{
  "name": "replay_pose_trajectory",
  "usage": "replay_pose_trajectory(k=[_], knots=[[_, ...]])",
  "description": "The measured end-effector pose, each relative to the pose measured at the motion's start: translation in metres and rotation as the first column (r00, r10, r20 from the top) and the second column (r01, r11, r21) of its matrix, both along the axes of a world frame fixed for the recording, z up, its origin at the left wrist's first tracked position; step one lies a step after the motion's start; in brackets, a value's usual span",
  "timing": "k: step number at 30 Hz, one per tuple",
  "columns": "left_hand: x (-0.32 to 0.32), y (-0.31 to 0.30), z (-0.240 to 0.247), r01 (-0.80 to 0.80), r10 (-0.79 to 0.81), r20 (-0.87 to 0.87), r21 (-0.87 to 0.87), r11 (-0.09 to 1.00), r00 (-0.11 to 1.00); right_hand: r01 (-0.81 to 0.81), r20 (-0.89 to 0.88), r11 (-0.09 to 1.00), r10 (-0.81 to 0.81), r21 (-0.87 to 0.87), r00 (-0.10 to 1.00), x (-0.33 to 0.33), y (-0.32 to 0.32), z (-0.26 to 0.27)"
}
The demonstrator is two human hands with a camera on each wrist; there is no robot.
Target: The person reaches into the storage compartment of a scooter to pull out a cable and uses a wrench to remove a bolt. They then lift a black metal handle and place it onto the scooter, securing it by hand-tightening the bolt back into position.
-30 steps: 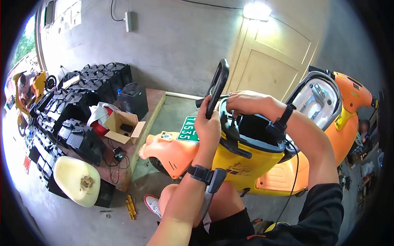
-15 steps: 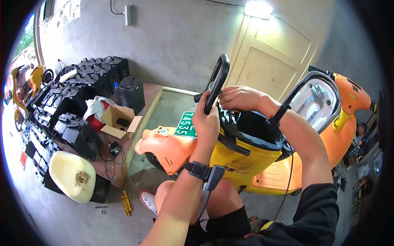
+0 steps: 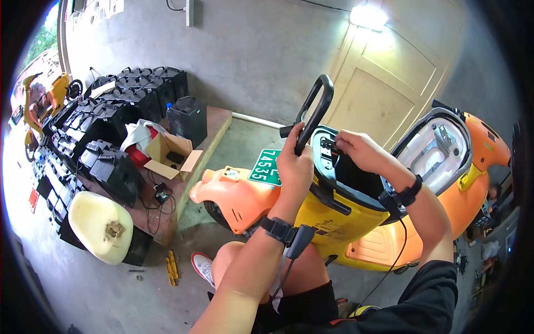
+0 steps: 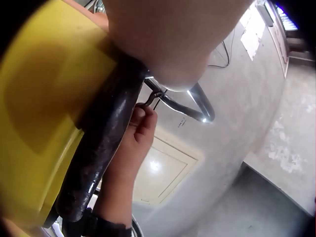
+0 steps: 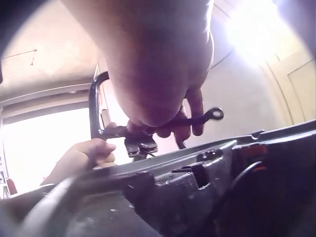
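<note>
My left hand (image 3: 295, 167) grips the lower end of a black grab rail (image 3: 321, 106) at the tail of a yellow and orange scooter (image 3: 328, 231). My right hand (image 3: 361, 151) is at the open seat compartment (image 3: 356, 175), close to a metal bracket (image 3: 324, 150) by the rail's foot. In the right wrist view, its fingers curl round a dark wrench (image 5: 213, 114) with a ring end. The hand hides the wrench's middle. The left wrist view shows the right hand (image 4: 136, 143) beyond a black side bar (image 4: 103, 143).
The raised seat lid (image 3: 431, 142) leans over the scooter's front half. Black battery cases (image 3: 114, 175) and an open cardboard box (image 3: 158, 158) stand on a low platform at left. A cream scooter seat (image 3: 100, 225) lies nearby, with yellow parts (image 3: 171, 267) on the floor.
My right hand has drawn back rightward from the rail's foot, uncovering the metal bracket. The left hand keeps its grip on the rail. The head view has shifted slightly.
</note>
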State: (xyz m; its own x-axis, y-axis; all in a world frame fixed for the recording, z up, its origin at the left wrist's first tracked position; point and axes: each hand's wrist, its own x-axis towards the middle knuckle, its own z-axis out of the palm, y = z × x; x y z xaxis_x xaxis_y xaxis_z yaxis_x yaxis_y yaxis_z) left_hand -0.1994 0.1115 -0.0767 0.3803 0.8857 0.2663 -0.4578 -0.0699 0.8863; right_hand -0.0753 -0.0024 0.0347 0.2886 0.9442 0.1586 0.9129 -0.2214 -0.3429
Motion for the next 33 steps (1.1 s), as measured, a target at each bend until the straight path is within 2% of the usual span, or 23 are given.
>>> replay_pose_trajectory(k=[1, 4, 7, 9, 11, 15, 17, 19, 24, 27, 33], knots=[[-0.001, 0.0, 0.002, 0.005, -0.005, -0.001, -0.005, 1.0, 1.0, 0.005, -0.001, 1.0, -0.005, -0.005, 1.0, 0.0, -0.006, 0.001], [-0.001, 0.0, 0.001, 0.045, -0.043, 0.028, -0.044, 0.998, 0.999, 0.152, 0.007, 0.926, -0.16, -0.346, 0.987, -0.001, -0.02, 0.002], [0.003, 0.0, 0.0, -0.005, 0.005, 0.051, 0.004, 1.0, 0.999, 0.149, 0.026, 0.917, -0.15, -0.37, 0.988, -0.001, -0.026, -0.005], [0.002, 0.0, -0.001, 0.007, -0.007, 0.037, 0.006, 1.0, 0.999, 0.134, 0.01, 0.939, -0.138, -0.318, 0.99, -0.002, -0.027, -0.011], [0.001, 0.001, -0.001, 0.005, -0.005, 0.02, 0.009, 1.0, 1.0, 0.229, -0.141, 0.874, -0.315, -0.428, 0.939, -0.009, -0.022, -0.006], [0.0, 0.001, -0.001, 0.052, -0.052, 0.023, -0.028, 0.998, 0.998, 0.191, -0.14, 0.879, -0.276, -0.436, 0.951, -0.011, -0.022, -0.004], [0.0, 0.002, 0.001, 0.054, -0.053, 0.033, -0.029, 0.998, 0.998, 0.23, -0.183, 0.857, -0.345, -0.461, 0.921, -0.02, -0.023, -0.001], [0.0, 0.001, 0.0, 0.058, -0.057, 0.039, -0.031, 0.998, 0.998, 0.215, -0.196, 0.865, -0.332, -0.453, 0.923, -0.022, -0.024, -0.002], [0.0, 0.0, 0.0, 0.049, -0.047, 0.063, -0.037, 0.998, 0.997, 0.255, -0.347, 0.859, -0.427, -0.443, 0.835, -0.027, -0.024, -0.006], [0.002, 0.001, -0.002, 0.023, -0.023, 0.045, -0.004, 1.0, 0.999, 0.256, -0.395, 0.874, -0.425, -0.414, 0.814, -0.024, -0.025, -0.014], [0.0, 0.002, -0.001, 0.032, -0.032, 0.021, -0.012, 0.999, 0.999, 0.259, -0.306, 0.833, -0.442, -0.49, 0.843, -0.037, -0.018, 0.003]])
